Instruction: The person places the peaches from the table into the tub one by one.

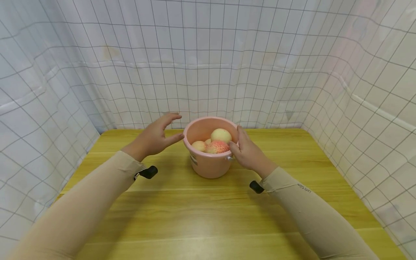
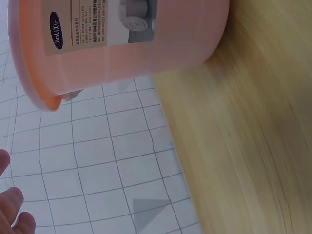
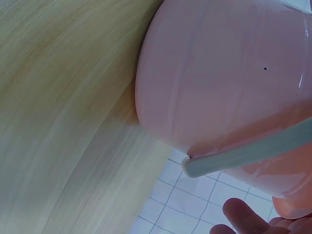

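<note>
A pink plastic bucket (image 1: 211,168) stands upright on the wooden table, holding several round fruits. One is pale yellow (image 1: 221,135); another has a red-speckled skin (image 1: 217,147). At the bucket's right side my right hand (image 1: 249,151) grips the rim, thumb over the edge and fingers outside. My left hand (image 1: 152,139) is held off the left side with fingers spread, its thumb tip close to the rim. In the left wrist view a printed label (image 2: 100,24) shows on the bucket. The right wrist view shows its pale handle (image 3: 248,148) lying against the side.
The wooden table (image 1: 201,216) extends around the bucket, its far edge just behind it. White grid-patterned curtains (image 1: 208,65) enclose the back and both sides. A black wrist-worn device (image 1: 148,172) sticks out below the left wrist, with another (image 1: 256,187) by the right one.
</note>
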`<control>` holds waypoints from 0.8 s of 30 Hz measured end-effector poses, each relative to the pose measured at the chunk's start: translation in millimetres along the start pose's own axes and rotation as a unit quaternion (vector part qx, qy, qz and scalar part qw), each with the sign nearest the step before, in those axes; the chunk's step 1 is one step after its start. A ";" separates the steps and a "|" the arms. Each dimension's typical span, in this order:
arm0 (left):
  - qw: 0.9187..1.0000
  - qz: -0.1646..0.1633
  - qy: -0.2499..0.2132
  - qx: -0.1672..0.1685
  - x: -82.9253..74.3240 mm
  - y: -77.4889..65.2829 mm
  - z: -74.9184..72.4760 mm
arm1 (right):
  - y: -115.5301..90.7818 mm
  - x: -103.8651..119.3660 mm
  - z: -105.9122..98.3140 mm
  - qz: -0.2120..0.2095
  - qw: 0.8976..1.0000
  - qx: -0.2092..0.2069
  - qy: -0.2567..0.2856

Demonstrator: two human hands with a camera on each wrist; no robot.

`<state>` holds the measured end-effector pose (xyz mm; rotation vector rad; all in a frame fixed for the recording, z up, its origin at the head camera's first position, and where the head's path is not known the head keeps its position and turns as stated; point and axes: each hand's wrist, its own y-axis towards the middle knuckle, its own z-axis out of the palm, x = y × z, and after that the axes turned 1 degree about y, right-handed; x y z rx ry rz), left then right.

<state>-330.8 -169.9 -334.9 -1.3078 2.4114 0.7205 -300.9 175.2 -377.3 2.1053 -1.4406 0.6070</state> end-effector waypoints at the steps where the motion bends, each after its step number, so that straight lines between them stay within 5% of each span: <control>1: 1.000 -0.001 0.004 0.000 1.1 -1.3 -0.8 | 0.2 0.1 -0.1 0.000 1.000 0.001 0.000; 14: 0.998 -0.035 0.044 0.019 17.8 -16.8 -3.4 | 0.7 0.0 -1.9 0.002 1.000 0.011 0.008; 24: 0.994 -0.052 0.096 0.029 24.2 -27.9 0.1 | -2.2 -2.7 -7.1 0.015 0.997 0.032 0.064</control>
